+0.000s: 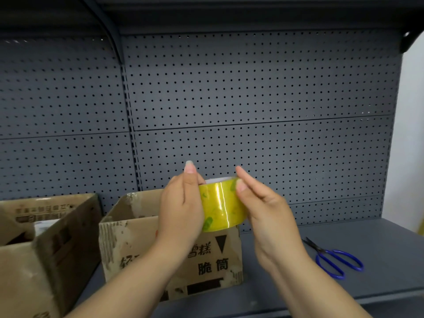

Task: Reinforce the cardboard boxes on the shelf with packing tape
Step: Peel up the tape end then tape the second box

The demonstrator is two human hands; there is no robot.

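Note:
A yellow roll of packing tape (221,206) is held up in front of me, above a worn cardboard box (128,246) with black printed characters on its front. My left hand (183,207) grips the roll's left side, thumb raised along it. My right hand (263,203) holds the roll's right side, thumb pressed on the outer surface of the tape. A second, larger cardboard box (46,237) stands open at the left on the same grey shelf (344,226).
Blue-handled scissors (332,258) lie on the shelf to the right of the middle box. A grey perforated back panel (252,99) rises behind the shelf. An upper shelf (229,10) hangs overhead. A white wall (410,134) borders the right side.

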